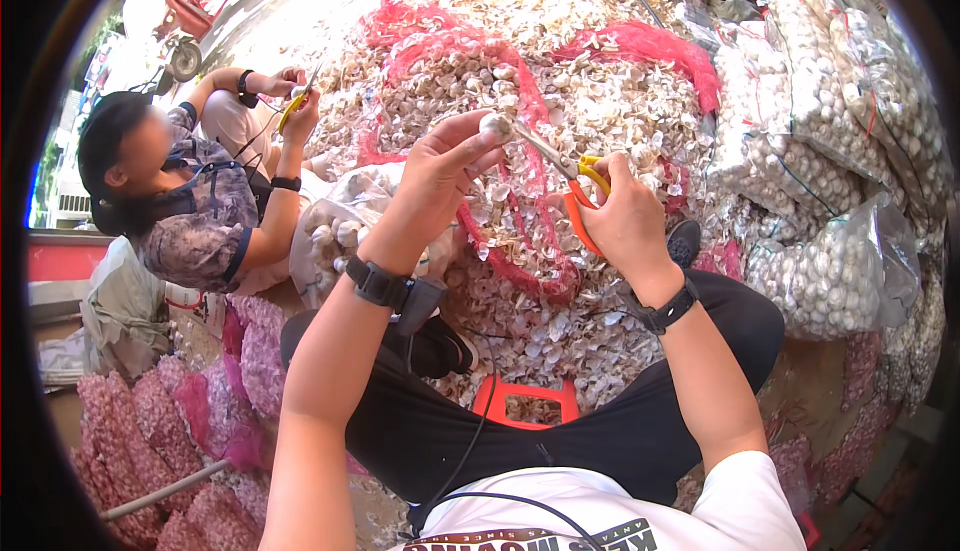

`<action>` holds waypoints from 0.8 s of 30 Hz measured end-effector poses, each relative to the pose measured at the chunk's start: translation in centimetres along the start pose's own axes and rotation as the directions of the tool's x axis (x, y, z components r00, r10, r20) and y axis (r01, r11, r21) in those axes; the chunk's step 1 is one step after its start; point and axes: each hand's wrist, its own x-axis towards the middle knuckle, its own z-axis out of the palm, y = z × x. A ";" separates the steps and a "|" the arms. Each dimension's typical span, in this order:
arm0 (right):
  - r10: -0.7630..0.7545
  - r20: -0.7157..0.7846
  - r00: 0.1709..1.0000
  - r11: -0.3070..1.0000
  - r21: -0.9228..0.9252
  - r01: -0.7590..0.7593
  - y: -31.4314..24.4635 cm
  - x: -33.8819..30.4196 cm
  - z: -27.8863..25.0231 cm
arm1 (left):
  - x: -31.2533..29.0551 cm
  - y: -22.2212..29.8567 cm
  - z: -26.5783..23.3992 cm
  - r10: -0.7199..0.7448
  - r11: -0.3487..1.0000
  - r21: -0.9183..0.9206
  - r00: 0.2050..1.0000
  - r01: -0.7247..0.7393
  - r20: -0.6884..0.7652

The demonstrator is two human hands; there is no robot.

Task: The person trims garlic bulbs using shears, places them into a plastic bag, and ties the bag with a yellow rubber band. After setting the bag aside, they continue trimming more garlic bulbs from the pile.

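Head view: the bulb (495,128) was held over the peel heap (620,81), gripped by the left hand (450,163) between thumb and fingers. The right hand (628,216) was closed around the handles of the scissors (566,166), whose tips lay at or just beside the bulb; contact could not be confirmed. The bulb was judged light and firm, with dry, papery skin liable to flake or slip under a loose pinch; the suitable hold was its rounded sides, fingers clear of the blades. Red netting (552,287) lay on the heap; a co-worker (205,216) sat to the left.
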 end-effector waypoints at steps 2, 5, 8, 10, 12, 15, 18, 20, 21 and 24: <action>-0.133 -0.099 0.986 0.991 -0.002 0.134 0.3 -0.1 0.1 | 0.0 -0.1 0.0 0.012 1.000 0.004 1.000 -0.012 0.003; -0.048 0.036 0.998 0.998 -0.040 0.049 -0.1 -0.3 -0.1 | -0.2 -0.1 -0.2 0.017 0.995 0.099 1.000 -0.017 -0.004; -0.038 0.042 0.998 0.998 -0.057 0.040 -0.1 -0.1 -0.1 | -0.1 -0.1 -0.2 0.037 0.994 0.103 0.999 -0.037 -0.004; -0.043 0.018 0.999 0.998 -0.054 0.044 -0.2 0.0 -0.3 | -0.1 -0.2 -0.3 0.048 0.994 0.098 0.999 -0.048 0.002; -0.051 -0.005 0.999 0.997 -0.054 0.051 -0.1 0.0 -0.3 | -0.2 -0.1 -0.1 0.047 0.993 0.104 0.999 -0.047 0.001; -0.114 -0.042 0.993 0.993 -0.029 0.113 0.3 0.0 -0.3 | -0.2 0.1 0.1 0.045 0.992 0.119 0.999 -0.045 0.000; -0.048 0.058 0.997 0.996 -0.073 0.053 0.2 0.0 -0.4 | -0.4 0.3 0.0 0.060 0.986 0.157 0.998 -0.063 0.020; -0.050 0.072 0.996 0.996 -0.076 0.055 0.0 0.0 -0.4 | -0.3 0.3 -0.2 0.077 0.978 0.189 0.996 -0.083 0.039; -0.049 0.071 0.996 0.996 -0.075 0.055 0.0 0.0 -0.4 | -0.2 0.1 -0.3 0.091 0.976 0.193 0.995 -0.096 0.036; -0.061 -0.010 0.998 0.996 -0.061 0.060 0.0 0.0 -0.3 | 0.0 -0.1 -0.2 0.119 0.971 0.203 0.992 -0.124 0.039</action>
